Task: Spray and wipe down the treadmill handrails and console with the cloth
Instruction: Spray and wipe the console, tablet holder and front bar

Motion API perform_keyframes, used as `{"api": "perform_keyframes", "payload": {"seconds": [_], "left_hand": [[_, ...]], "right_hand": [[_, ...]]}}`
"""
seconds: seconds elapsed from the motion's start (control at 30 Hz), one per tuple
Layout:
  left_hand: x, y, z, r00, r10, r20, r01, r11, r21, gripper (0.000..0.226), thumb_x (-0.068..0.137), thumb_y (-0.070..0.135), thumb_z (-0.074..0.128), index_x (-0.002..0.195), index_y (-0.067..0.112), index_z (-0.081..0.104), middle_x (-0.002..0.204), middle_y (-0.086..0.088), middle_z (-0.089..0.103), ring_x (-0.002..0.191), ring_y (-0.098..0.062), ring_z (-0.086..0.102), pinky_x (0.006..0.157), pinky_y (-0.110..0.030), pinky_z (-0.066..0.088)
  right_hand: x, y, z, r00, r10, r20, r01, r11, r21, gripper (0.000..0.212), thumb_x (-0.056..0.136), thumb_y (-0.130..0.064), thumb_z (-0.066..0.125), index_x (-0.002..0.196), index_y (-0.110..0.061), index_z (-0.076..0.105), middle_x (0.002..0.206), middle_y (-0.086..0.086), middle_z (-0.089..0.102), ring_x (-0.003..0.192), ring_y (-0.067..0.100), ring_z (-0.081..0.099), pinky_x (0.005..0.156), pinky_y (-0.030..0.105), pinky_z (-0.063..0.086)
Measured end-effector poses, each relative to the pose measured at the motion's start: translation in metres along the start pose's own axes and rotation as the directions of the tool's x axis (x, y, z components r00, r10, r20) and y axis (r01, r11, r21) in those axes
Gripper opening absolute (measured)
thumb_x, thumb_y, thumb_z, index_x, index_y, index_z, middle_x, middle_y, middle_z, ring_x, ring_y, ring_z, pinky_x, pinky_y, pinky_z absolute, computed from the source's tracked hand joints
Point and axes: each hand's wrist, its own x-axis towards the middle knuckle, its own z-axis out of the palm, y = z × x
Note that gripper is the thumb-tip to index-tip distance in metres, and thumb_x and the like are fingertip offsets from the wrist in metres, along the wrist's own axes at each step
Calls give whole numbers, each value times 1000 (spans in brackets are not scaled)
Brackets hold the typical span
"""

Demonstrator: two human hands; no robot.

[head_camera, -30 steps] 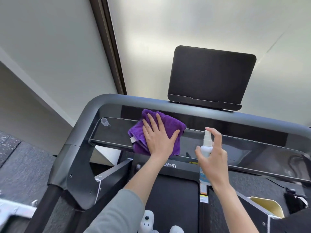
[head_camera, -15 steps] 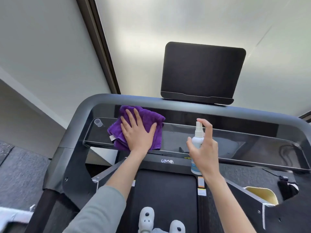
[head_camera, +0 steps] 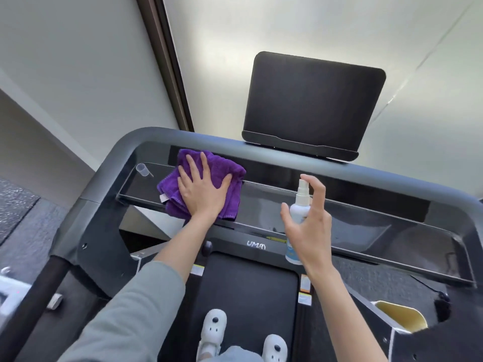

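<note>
A folded purple cloth (head_camera: 222, 168) lies on the left part of the treadmill's glossy black console shelf (head_camera: 366, 231). My left hand (head_camera: 202, 189) presses flat on the cloth with fingers spread. My right hand (head_camera: 308, 226) grips a small white spray bottle (head_camera: 299, 207) upright over the middle of the shelf, with the index finger arched above the nozzle. The grey handrail (head_camera: 287, 155) curves around the console's far edge and down the left side. A black tablet stand (head_camera: 311, 105) rises behind the rail.
A small clear cap (head_camera: 143, 169) lies on the shelf's left end. The running belt (head_camera: 248, 296) and my white slippers (head_camera: 211, 327) are below. A yellow-lined pocket (head_camera: 400, 314) sits at the lower right. Walls stand close behind.
My left hand has slid the cloth leftward along the shelf. My right hand keeps the bottle in about the same place over the shelf's middle.
</note>
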Motion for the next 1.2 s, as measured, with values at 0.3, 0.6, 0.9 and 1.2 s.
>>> {"api": "perform_keyframes", "payload": {"seconds": [0.3, 0.6, 0.9, 1.2], "left_hand": [[-65, 66, 22, 993, 105, 54, -104, 994, -14, 95, 85, 78, 29, 156, 21, 1, 163, -11, -2, 149, -33, 0, 121, -44, 3], [15, 3, -5, 999, -27, 19, 28, 998, -56, 97, 88, 72, 33, 153, 17, -12, 161, -18, -11, 149, -35, -4, 120, -41, 3], [-86, 83, 28, 996, 82, 35, -82, 997, 5, 90, 85, 79, 21, 155, 24, 5, 162, -14, 3, 148, -39, 3, 119, -50, 4], [-13, 62, 12, 992, -121, 23, 122, 992, -33, 100, 85, 78, 27, 154, 16, -9, 160, -24, -8, 147, -43, -1, 120, -50, 3]], "right_hand": [[3, 14, -23, 996, -20, 82, 17, 999, 37, 62, 89, -3, 67, 130, -38, 36, 63, 5, 56, 50, 26, 53, 56, 41, 51], [16, 6, -6, 998, -19, 58, 16, 998, 57, 61, 89, -3, 66, 130, -38, 38, 53, -6, 43, 53, 23, 49, 59, 40, 52], [11, 19, -29, 999, 13, 46, -16, 997, 75, 60, 89, -4, 66, 132, -37, 39, 58, 8, 52, 50, 32, 52, 57, 50, 54], [19, 35, -43, 1000, -11, 9, 10, 996, 90, 60, 89, -2, 65, 132, -34, 39, 54, 2, 50, 51, 27, 51, 62, 27, 53]]}}
